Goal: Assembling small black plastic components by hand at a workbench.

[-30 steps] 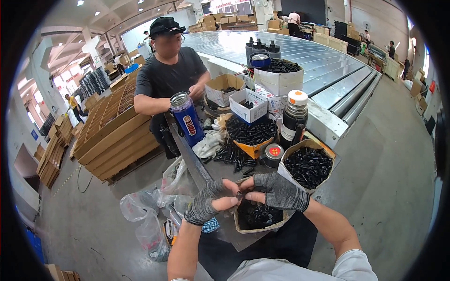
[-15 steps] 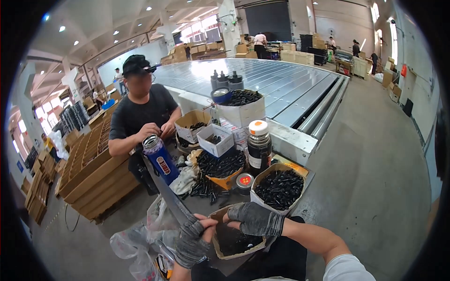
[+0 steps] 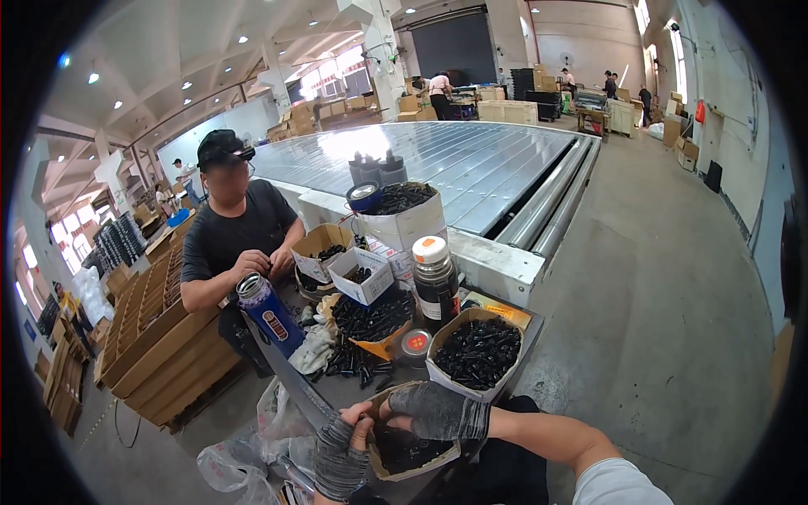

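Observation:
My left hand point(image 3: 343, 454), in a grey fingerless glove, is closed at the left rim of an open cardboard box point(image 3: 414, 470) low in front of me. Its fingers are bent together, and whatever they pinch cannot be made out. Gloved the same way, my right hand point(image 3: 441, 411) reaches over the box's far rim with curled fingers inside; what they grip is hidden. Dark contents lie at the bottom of the box. Just beyond stands a white-sided box of small black parts point(image 3: 478, 353). A round tin with a red-marked lid point(image 3: 416, 343) sits beside it.
A dark bottle with a white cap point(image 3: 434, 282), a blue flask point(image 3: 271, 316) and more part-filled boxes point(image 3: 374, 316) crowd the table. A co-worker point(image 3: 240, 223) sits across at left. Behind runs a slatted metal platform point(image 3: 438, 164); plastic bags point(image 3: 231, 459) hang at lower left.
The view has turned, so the table's things appear farther left. My right hand's fingers sit slightly lower over the box. My left hand stays at its left rim.

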Demonstrator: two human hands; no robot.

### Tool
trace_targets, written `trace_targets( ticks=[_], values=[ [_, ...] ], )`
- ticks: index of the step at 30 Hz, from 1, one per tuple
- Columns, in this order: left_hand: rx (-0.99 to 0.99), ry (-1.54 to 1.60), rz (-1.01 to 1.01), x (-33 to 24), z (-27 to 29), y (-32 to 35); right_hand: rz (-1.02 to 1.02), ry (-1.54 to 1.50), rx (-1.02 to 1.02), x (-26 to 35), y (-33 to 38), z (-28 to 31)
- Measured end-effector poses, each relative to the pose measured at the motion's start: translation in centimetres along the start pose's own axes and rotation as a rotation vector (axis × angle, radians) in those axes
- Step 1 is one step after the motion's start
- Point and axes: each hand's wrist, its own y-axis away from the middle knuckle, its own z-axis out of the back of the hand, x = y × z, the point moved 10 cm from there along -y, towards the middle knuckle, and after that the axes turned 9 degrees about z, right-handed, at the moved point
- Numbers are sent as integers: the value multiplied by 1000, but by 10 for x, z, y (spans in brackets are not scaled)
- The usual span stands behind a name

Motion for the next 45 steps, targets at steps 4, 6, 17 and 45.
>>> trace_targets(
  ticks=[4,6,17,45],
  values=[
    [-111,-194,-146,-18,1,8,51,-18,-62,6,1,6],
    [-103,-137,-117,-13,-1,8,55,-17,-71,6,2,5],
    [-298,78,-178,-22,2,21,30,-150,-244,0,3,6],
    [-378,345,171,35,25,19,-259,-479,-175,-25,5,18]
  ],
)
